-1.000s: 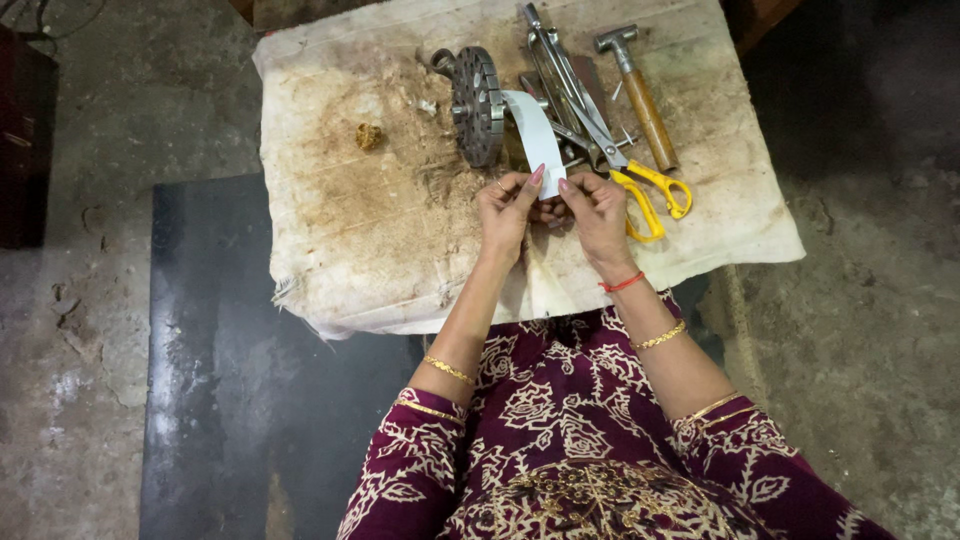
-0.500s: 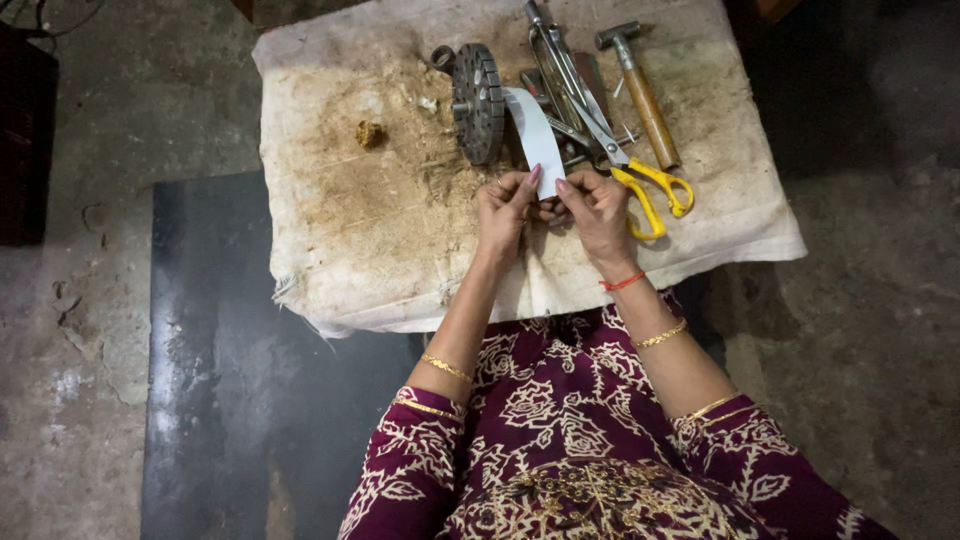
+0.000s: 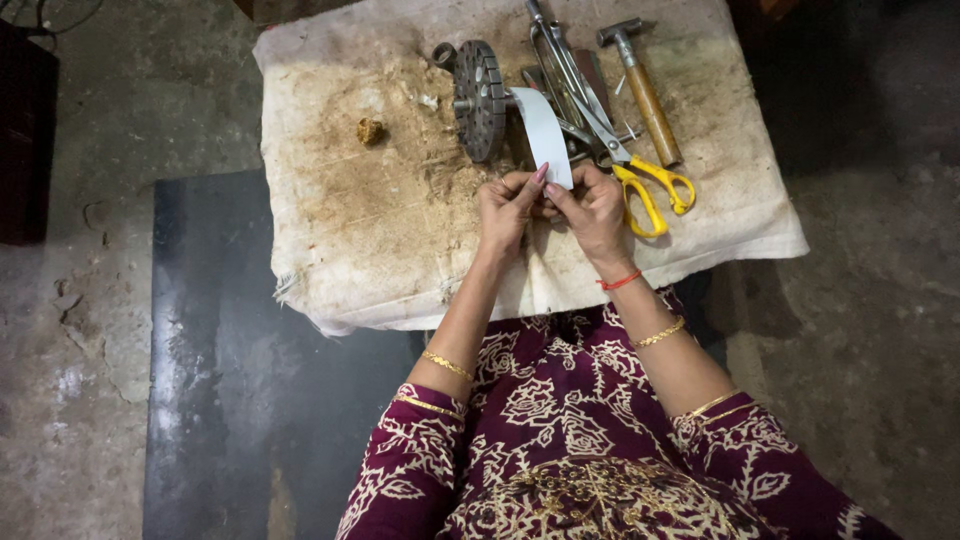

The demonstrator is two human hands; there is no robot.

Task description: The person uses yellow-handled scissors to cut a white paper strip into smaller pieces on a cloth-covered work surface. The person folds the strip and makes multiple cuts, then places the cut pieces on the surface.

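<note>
My left hand point(image 3: 505, 208) and my right hand point(image 3: 592, 207) meet over the middle of a stained cloth-covered table point(image 3: 350, 230). Both pinch the near end of a white strip point(image 3: 543, 132), which curves away from my fingers toward the tools behind. Fingertips of the two hands touch each other around the strip. Whatever lies under my palms is hidden. A round metal toothed wheel point(image 3: 479, 100) stands on edge just beyond my left hand.
Yellow-handled scissors point(image 3: 640, 180) lie right of my hands, a wooden-handled hammer point(image 3: 643, 90) farther right, long metal pliers point(image 3: 560, 70) behind. A small brown lump point(image 3: 370, 131) rests at the left. A dark mat point(image 3: 230, 360) covers the concrete floor.
My hands stay together on the strip and have barely shifted; my fingers have adjusted slightly along its near end.
</note>
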